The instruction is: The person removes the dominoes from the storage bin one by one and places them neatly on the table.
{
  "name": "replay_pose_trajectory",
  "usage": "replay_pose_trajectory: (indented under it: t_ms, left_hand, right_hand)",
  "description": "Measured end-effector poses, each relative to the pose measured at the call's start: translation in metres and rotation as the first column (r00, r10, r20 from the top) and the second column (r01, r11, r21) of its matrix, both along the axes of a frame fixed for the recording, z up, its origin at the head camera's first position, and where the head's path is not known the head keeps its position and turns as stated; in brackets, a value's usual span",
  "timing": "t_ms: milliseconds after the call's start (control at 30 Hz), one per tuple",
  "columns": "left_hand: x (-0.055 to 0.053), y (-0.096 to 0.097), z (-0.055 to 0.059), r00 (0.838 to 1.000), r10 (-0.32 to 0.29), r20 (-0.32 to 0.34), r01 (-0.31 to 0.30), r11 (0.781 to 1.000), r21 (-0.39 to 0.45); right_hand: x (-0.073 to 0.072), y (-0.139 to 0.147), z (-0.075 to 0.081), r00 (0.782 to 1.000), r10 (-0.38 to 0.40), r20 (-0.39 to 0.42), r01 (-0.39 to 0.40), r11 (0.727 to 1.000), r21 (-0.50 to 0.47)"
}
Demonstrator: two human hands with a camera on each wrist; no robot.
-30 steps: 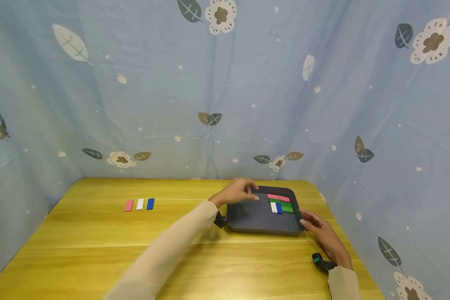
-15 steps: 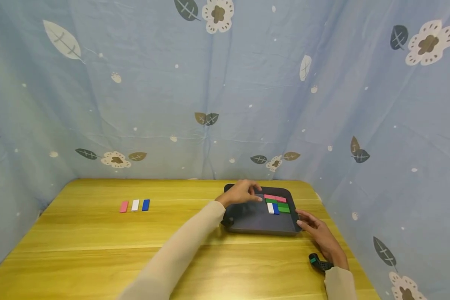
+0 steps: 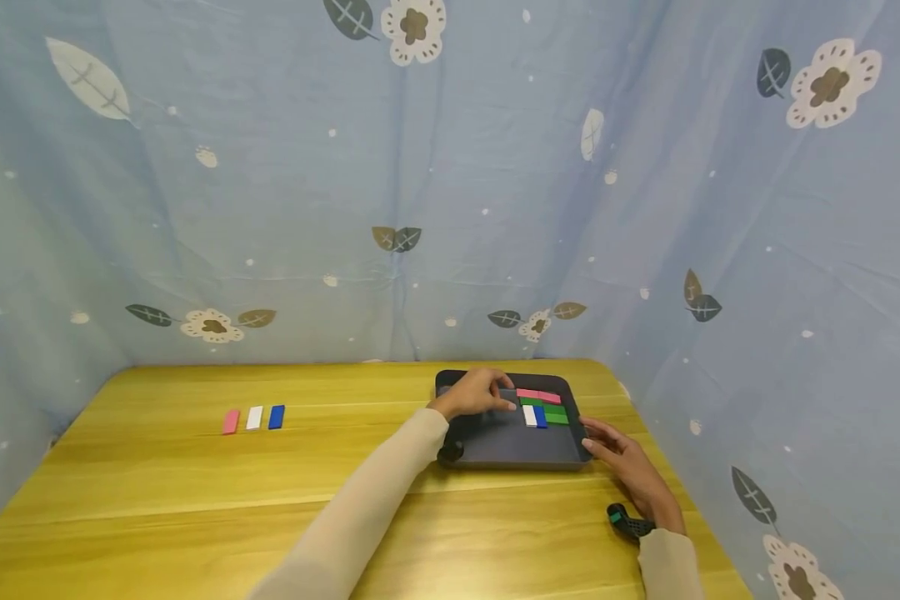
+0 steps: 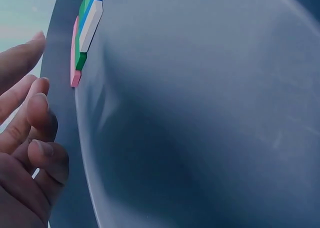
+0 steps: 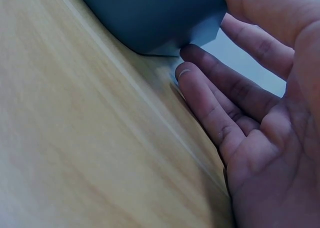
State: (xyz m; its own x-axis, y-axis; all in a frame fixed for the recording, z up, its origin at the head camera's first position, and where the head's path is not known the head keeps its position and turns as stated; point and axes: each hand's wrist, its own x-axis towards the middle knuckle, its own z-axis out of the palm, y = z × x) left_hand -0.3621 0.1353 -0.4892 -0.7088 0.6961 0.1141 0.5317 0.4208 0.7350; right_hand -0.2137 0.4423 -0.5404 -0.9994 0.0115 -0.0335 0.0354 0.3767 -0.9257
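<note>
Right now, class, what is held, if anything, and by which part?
Left grip: nothing visible. Right grip: at the tray's right rim; whether holding cannot be told.

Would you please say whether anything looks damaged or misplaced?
Nothing stands out: blocks in the tray lie together; the pink block, white block and blue block on the table form a row; no damage shows.

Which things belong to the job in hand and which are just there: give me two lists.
In the job:
dark tray
coloured blocks inside it
left hand, above the tray
right hand, at the tray's side
likely, by matching colours: loose pink block, white block, blue block

Just there:
wooden table
patterned curtain
</note>
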Motion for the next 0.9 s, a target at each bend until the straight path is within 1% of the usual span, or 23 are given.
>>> replay_pose_trajectory:
  t_ms: [333, 500, 700, 800, 900]
  left_hand:
    - [-0.001, 0.01, -0.005, 1.0, -0.002, 0.006, 0.002, 0.997, -0.076]
    - [-0.001, 0.016, -0.006, 0.999, -0.032, -0.009, 0.03, 0.992, -0.12]
    - [0.002, 0.024, -0.004, 0.998, -0.059, -0.019, 0.055, 0.983, -0.177]
    - [0.003, 0.028, -0.004, 0.997, -0.072, -0.021, 0.066, 0.976, -0.209]
    - [0.003, 0.033, -0.005, 0.995, -0.097, -0.028, 0.087, 0.966, -0.244]
  right_hand:
    - [0.0, -0.002, 0.001, 1.0, -0.005, -0.004, 0.005, 1.0, -0.002]
    - [-0.001, -0.002, 0.0, 1.0, -0.004, -0.001, 0.004, 1.0, -0.003]
    - [-0.002, -0.001, 0.0, 1.0, 0.006, 0.002, -0.006, 1.0, -0.028]
    - [-0.002, 0.0, 0.0, 1.0, -0.001, 0.006, 0.001, 1.0, -0.027]
    - [-0.002, 0.001, -0.001, 1.0, -0.006, 0.01, 0.007, 0.999, -0.032]
